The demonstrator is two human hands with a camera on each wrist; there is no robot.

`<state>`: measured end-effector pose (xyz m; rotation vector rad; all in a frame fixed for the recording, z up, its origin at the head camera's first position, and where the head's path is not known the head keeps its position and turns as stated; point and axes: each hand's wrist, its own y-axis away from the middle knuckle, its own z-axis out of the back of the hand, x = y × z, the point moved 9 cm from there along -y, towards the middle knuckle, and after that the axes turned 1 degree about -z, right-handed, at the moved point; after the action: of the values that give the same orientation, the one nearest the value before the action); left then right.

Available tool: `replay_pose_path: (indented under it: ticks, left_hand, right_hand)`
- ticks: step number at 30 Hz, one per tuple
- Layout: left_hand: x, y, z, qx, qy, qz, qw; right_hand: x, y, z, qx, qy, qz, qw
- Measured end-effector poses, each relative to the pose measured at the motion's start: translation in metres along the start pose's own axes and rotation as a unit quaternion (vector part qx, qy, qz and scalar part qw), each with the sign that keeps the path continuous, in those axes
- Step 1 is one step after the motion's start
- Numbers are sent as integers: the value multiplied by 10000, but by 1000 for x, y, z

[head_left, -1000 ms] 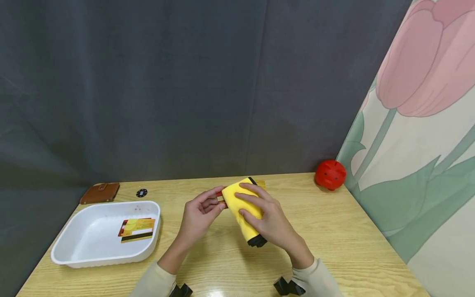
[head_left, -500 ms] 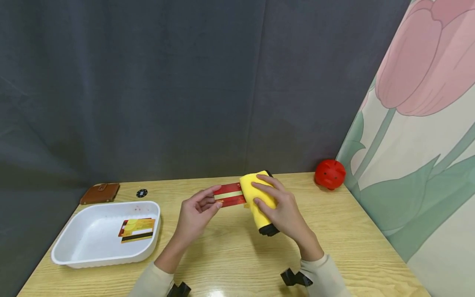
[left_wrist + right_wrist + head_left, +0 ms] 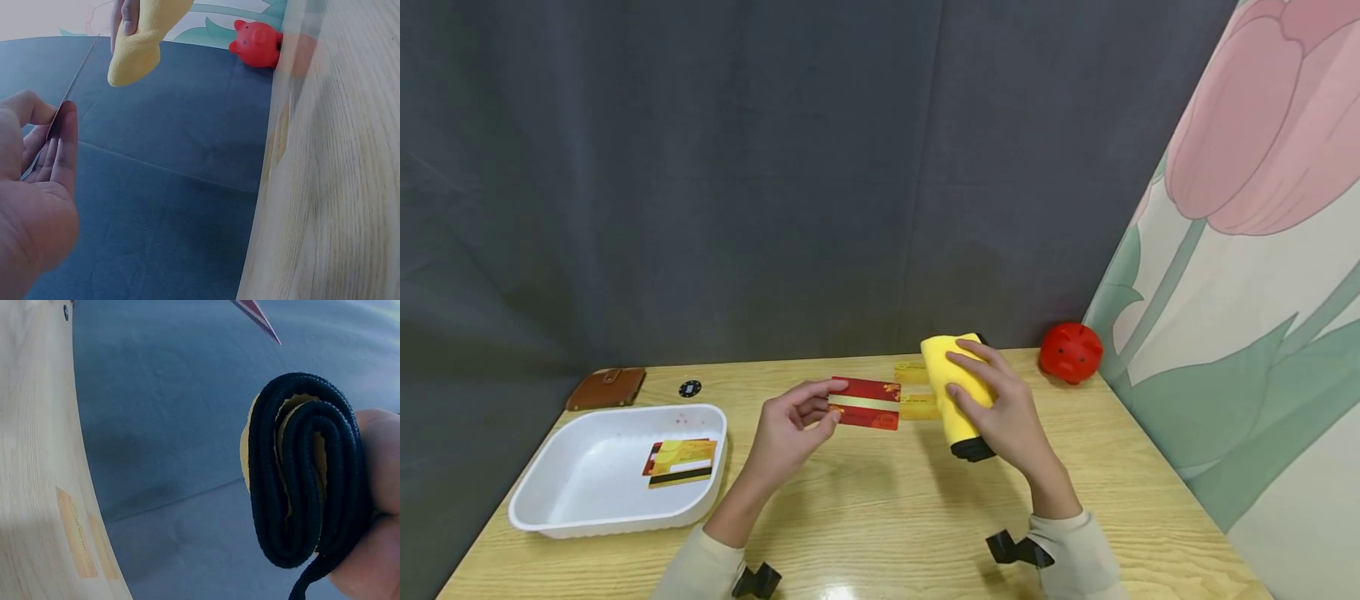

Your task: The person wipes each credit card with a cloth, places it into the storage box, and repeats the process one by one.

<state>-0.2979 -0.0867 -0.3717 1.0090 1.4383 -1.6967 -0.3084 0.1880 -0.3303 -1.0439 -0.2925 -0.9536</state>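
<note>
My left hand (image 3: 797, 421) pinches a red card (image 3: 868, 403) with a pale gold stripe by its left edge, thumb on one face and fingers on the other. In the left wrist view that card (image 3: 74, 81) is seen edge-on, raised off the table. My right hand (image 3: 1003, 417) grips a folded yellow cloth (image 3: 953, 392) with black edging, just right of the card and apart from it. The right wrist view shows the cloth's black folded end (image 3: 306, 475). On the table behind the card and cloth lie yellow cards (image 3: 917, 407), partly hidden.
A white tray (image 3: 550, 517) at the left holds several cards (image 3: 683, 467). Behind it are a brown wallet (image 3: 607, 388) and a black round chip (image 3: 689, 388). A red piggy bank (image 3: 1071, 353) stands at the back right, by the dark curtain (image 3: 760, 183).
My right hand has drawn the cloth rightward off the red card, which now shows whole. The left hand keeps its pinch and has shifted slightly left.
</note>
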Motion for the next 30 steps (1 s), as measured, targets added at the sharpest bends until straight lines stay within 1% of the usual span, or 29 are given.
replay_pose_path:
  ticks: [3,8,11,15,19,22,26,30]
  left_hand:
    - [-1,0,0,16,-69,-124,9999]
    - [-7,0,-1,164,59,-564,9983]
    - [-7,0,-2,221,111,-625,9977]
    - [-4,-1,-2,186,91,-397,9990]
    - [-2,0,1,-33,42,-116,9999]
    - [0,0,6,-213,90,66,9997]
    - [4,-3,10,-320,125,241,9991]
    - [9,-3,15,-475,-10,553,9973]
  right_hand:
    - [-1,0,1,-8,-80,5,10000]
    - [-2,0,3,-26,-103,8,9999]
    - [-2,0,5,-38,-89,-31,9999]
    - [-3,0,7,-45,-88,-80,9999]
    - [-3,0,7,-63,-100,-76,9999]
    - [-3,0,8,-75,-112,-68,9999]
    - [-4,0,8,-65,-147,-105,9998]
    - [-6,0,8,-28,-147,-174,9997]
